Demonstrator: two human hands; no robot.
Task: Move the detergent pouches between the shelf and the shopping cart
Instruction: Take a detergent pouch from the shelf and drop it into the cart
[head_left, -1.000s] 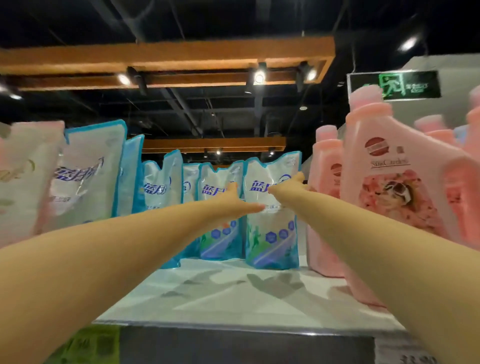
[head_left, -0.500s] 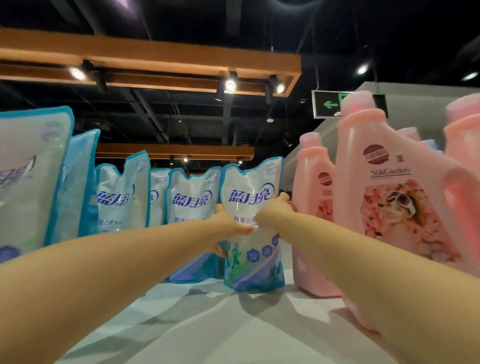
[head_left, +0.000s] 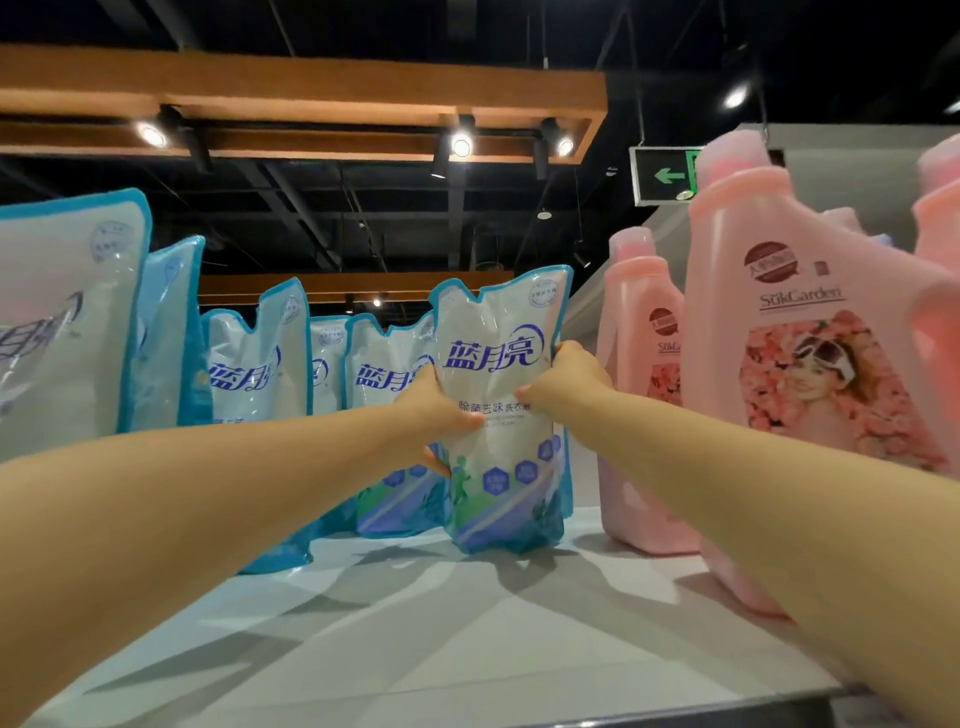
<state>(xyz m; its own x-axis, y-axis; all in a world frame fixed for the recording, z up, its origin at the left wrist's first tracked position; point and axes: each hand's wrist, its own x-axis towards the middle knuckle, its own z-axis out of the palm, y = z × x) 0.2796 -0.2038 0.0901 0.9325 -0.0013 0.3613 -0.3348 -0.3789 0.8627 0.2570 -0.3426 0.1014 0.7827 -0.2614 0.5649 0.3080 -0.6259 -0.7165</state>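
A white-and-blue detergent pouch (head_left: 498, 364) stands upright at the right end of a row on the white shelf (head_left: 467, 639). My left hand (head_left: 434, 410) grips its left edge and my right hand (head_left: 569, 376) grips its right edge, thumbs on the front. Its base looks to be at or just above the shelf top. Several more pouches (head_left: 249, 364) stand in a line to the left, with a large one (head_left: 62, 322) nearest me. The shopping cart is out of view.
Pink detergent bottles (head_left: 810, 364) crowd the right side of the shelf, one (head_left: 644, 395) just right of the gripped pouch. The shelf's front edge (head_left: 675, 714) runs along the bottom. Wooden ceiling beams with spotlights hang overhead.
Both hands went from reaching toward the pouch to gripping its two sides. The pouch has come forward out of the row toward me.
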